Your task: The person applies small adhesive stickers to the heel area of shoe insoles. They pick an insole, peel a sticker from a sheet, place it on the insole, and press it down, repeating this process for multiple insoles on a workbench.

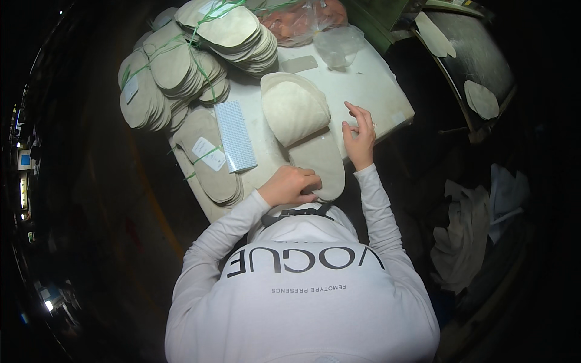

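In front of me a pile of beige insole-shaped pieces lies on the white table, its far part a bent-over stack [295, 112]. A flat beige insole [324, 158] extends from under it toward me. My left hand [292, 186], fingers curled, is closed at the near left edge of that insole; its fingertips are partly hidden. Just right of the pile, my right hand [360, 138] is raised with thumb and fingers apart, holding nothing. A blue-and-white checked sheet [235, 136] lies left of the pile.
Bundles of insoles [172, 69] tied with green string fill the far left of the table [378, 91]. Another labelled bundle [209, 160] lies nearer. Clear plastic bags [339, 45] sit at the back. A machine surface [472, 54] stands right; crumpled cloth [463, 236] lies below it.
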`<action>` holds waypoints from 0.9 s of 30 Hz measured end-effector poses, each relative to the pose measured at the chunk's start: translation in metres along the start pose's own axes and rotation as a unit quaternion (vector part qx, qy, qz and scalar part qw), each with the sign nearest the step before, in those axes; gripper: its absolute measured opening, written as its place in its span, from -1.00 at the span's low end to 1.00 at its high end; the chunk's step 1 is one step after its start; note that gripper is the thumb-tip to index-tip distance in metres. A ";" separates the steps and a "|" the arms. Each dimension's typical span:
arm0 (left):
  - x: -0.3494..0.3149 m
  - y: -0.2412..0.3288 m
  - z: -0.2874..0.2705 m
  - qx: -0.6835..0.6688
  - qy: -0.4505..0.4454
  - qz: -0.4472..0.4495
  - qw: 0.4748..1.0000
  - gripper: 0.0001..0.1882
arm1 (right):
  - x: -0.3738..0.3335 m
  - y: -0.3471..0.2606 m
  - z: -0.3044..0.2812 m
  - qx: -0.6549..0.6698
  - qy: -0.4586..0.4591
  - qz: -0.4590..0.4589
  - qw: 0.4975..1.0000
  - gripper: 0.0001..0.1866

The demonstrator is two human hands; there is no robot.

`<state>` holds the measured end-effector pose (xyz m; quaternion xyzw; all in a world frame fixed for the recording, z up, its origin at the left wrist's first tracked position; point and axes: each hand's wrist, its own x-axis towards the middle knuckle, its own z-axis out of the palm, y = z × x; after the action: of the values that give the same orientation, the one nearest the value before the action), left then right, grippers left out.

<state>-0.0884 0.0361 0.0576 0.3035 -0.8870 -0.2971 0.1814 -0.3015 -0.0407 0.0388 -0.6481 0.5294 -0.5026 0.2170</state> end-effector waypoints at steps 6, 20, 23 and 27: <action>0.005 0.006 -0.027 -0.102 0.083 -0.099 0.986 -0.86 | 0.000 -0.002 -0.001 0.016 0.006 0.007 1.000 -0.55; -0.103 -0.073 -0.036 0.235 0.269 -0.525 0.773 -0.65 | 0.064 -0.040 0.061 -0.155 -0.066 -0.052 0.984 -0.46; -0.101 -0.076 -0.021 0.202 0.332 -0.498 0.775 -0.70 | 0.077 -0.045 0.071 -0.141 -0.061 -0.138 0.978 -0.55; -0.102 -0.070 -0.033 0.054 0.411 -0.485 0.770 -0.81 | 0.098 -0.039 0.086 -0.081 -0.005 -0.199 0.977 -0.60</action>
<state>0.0349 0.0441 0.0237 0.7961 -0.4766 -0.1441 0.3440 -0.2141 -0.1372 0.0769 -0.7580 0.4279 -0.4883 0.0626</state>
